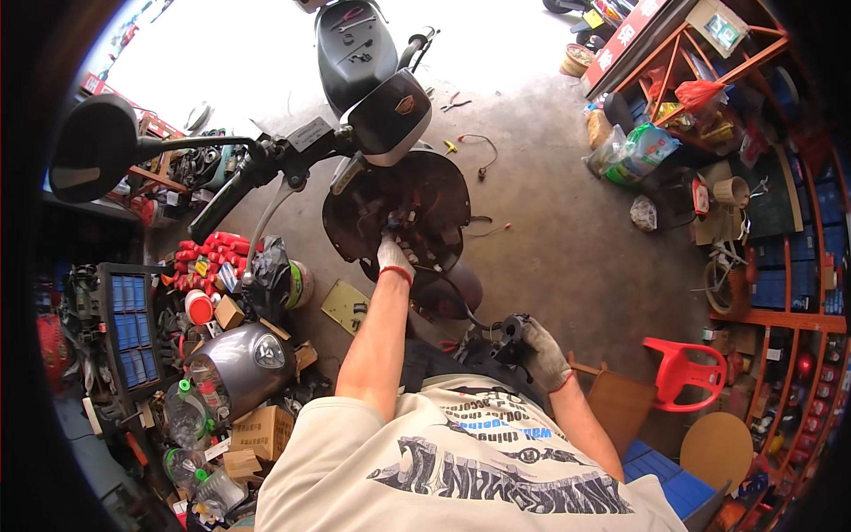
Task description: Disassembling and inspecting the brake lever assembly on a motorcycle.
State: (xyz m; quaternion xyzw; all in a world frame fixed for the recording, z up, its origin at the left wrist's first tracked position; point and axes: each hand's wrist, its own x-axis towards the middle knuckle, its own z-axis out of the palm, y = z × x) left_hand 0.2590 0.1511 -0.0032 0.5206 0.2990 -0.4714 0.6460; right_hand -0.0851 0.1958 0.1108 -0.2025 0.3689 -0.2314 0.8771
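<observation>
My left hand (395,256), in a pale work glove with a red cuff, reaches into a dark, open scooter front shell (443,191). Its fingers look drawn together among wires and small connectors, and whatever is between them is hidden. My right hand (544,356), gloved too, is closed round a black part with a round opening (510,330) beside my waist. From that part a black cable (458,288) curves up toward the shell. Above the shell are a dark headlight cover (388,115), a handlebar with a black grip (222,206) and a round mirror (94,149).
Pliers (456,103), a yellow-green tool (450,146) and a loose cable lead (483,155) lie on the floor. Boxes, bottles and a silver scooter panel (244,359) crowd the left. At right stand a red plastic chair (683,372) and orange shelving (776,321).
</observation>
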